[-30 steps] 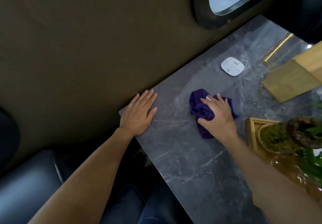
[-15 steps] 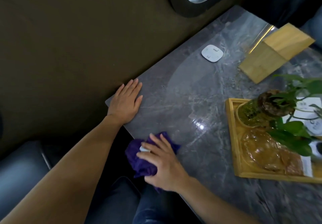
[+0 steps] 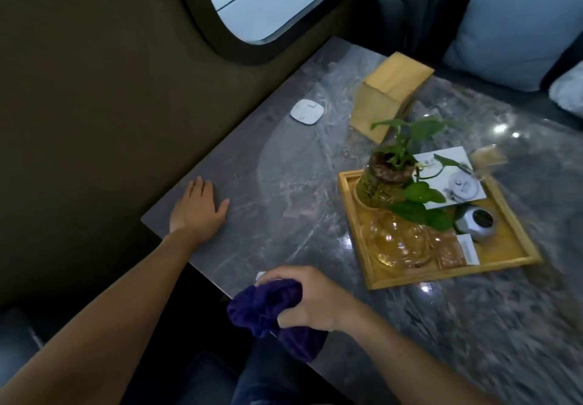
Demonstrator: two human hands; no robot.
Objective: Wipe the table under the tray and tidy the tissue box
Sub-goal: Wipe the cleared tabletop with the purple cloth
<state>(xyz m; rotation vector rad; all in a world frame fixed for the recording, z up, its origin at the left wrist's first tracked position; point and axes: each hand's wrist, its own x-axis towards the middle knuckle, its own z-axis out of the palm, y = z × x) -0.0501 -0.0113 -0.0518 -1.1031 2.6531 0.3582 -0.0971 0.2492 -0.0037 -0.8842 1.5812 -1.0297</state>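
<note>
Here right hand [image 3: 310, 302] bunches purple cloth [image 3: 271, 308] at surface [image 3: 284, 183] edge; left hand [image 3: 197, 210] flat, empty, bracing; tray [image 3: 441, 273] unlifted.

Tilted wooden tissue box [image 3: 386, 95] beside loaded tray [image 3: 448, 270]

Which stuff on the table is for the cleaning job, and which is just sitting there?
For the job:
purple cloth bunched in the right hand
wooden tray
wooden tissue box
marble table

Just sitting there:
white square pad
blue cushion
</note>
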